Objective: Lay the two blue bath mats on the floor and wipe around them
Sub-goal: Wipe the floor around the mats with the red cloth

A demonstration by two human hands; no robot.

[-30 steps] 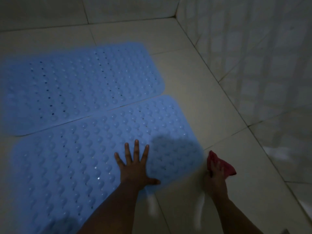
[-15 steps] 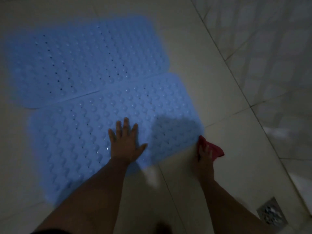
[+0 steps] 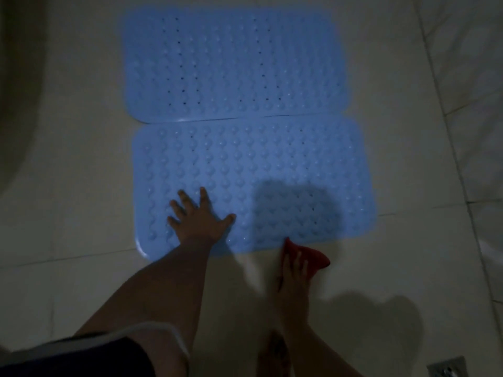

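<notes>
Two blue bath mats with bumps and small holes lie flat side by side on the pale tiled floor, long edges touching: the far mat [image 3: 231, 66] and the near mat [image 3: 272, 164]. My left hand [image 3: 197, 217] rests flat on the near mat's front left part, fingers spread. My right hand [image 3: 295, 270] presses a red cloth [image 3: 315, 258] on the floor right at the near mat's front edge.
A tiled wall [image 3: 473, 77] rises along the right. A metal floor drain [image 3: 446, 367] sits at the bottom right corner. A curved pale fixture edge [image 3: 19, 91] shows at the left. My knee in dark shorts [image 3: 81, 355] is at the bottom left.
The view has swung so the mats now lie straight ahead. My right hand has slid the red cloth leftward along the near mat's front edge. My left hand stays flat on the mat.
</notes>
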